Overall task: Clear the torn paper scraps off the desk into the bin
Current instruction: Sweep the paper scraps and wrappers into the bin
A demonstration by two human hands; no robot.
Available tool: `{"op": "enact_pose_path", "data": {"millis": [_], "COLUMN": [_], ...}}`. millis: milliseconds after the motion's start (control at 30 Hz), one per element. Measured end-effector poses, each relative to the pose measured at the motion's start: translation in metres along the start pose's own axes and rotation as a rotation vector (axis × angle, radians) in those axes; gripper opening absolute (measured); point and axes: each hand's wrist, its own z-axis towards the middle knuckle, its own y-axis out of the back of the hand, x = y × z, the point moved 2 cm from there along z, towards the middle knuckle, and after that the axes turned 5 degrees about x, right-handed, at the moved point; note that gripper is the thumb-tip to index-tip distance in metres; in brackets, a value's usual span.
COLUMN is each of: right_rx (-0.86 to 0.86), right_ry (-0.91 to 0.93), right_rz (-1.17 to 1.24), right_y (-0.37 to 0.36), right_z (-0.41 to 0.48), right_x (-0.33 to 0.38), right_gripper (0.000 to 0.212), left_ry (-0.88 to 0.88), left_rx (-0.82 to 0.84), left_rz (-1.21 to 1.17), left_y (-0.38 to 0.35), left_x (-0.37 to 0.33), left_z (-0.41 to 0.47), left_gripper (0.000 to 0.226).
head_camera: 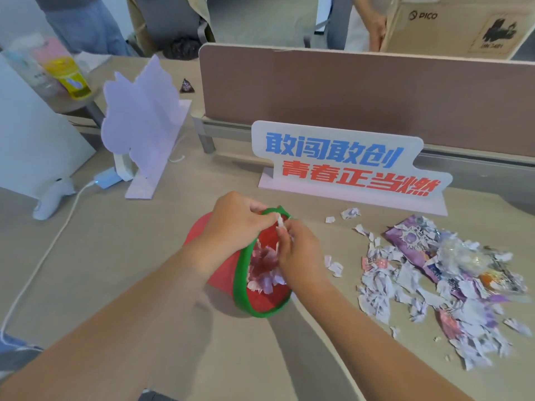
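Paper scrap [280,222] pinched between both hands' closed fingers [285,230] — over bin [241,273]

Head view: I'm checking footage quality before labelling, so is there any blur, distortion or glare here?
Head view: wide-angle bending curves the partition top; left hand and right hand over the bin look slightly soft; the scrap pile smears toward the right edge; lighting is even, shadows soft, no strong glare.

Surface: I see a beige desk [121,256].
Centre: red bin [215,280], green-rimmed, on its side.
Right: torn paper scraps [419,287].
Rear: slogan sign [344,166].
Left: white cable [43,256].
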Motion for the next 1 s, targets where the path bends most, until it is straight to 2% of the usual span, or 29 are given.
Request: {"op": "enact_pose_path", "data": {"millis": [67,167,233,267,367,467,500,533,633,800,900,1000], "right_rx": [0.101,0.238,0.274,0.27,0.201,0.105,0.049,0.01,-0.091,-0.344,-0.393,-0.39], "right_ry": [0.01,-0.042,-0.044,-0.055,-0.087,-0.123,-0.112,-0.1,-0.076,-0.265,-0.42,-0.504], "right_rz": [-0.06,-0.283,-0.376,-0.401,-0.463,-0.398,-0.347,-0.301,-0.163,0.011,-0.026,-0.11], "right_y": [-0.023,-0.052,-0.057,-0.055,-0.04,-0.025,-0.022,-0.018,-0.001,0.028,0.043,0.05], "right_z": [-0.003,-0.001,-0.006,-0.009,-0.021,-0.031,-0.033,-0.037,-0.051,-0.093,-0.113,-0.128], "right_x": [0.006,-0.003,-0.008,-0.008,-0.009,-0.011,-0.014,-0.016,-0.024,-0.052,-0.081,-0.111], "right_gripper": [0.022,0.029,0.039,0.037,0.032,0.064,0.07,0.067,0.041,0.022,0.022,0.03], "left_ry": [0.0,-0.032,-0.056,-0.065,-0.086,-0.098,-0.105,-0.12,-0.142,-0.144,-0.131,-0.073], "left_rx": [0.01,0.017,0.031,0.039,0.063,0.071,0.073,0.075,0.073,0.049,0.017,-0.058], "left_rz": [-0.042,-0.051,-0.031,-0.015,0.049,0.064,0.064,0.07,0.08,0.007,-0.036,-0.211], "left_y": [-0.003,-0.008,-0.013,-0.015,-0.024,-0.027,-0.027,-0.026,-0.022,-0.014,-0.007,0.002], "left_x": [-0.005,-0.01,-0.013,-0.015,-0.018,-0.018,-0.018,-0.017,-0.016,-0.011,-0.007,0.004], "left_z": [-0.001,-0.002,-0.004,-0.005,-0.005,-0.004,-0.004,-0.005,-0.006,-0.013,-0.016,-0.018], "left_gripper": [0.008,0.013,0.013,0.013,0.021,0.025,0.024,0.024,0.023,0.022,0.021,0.016]}}
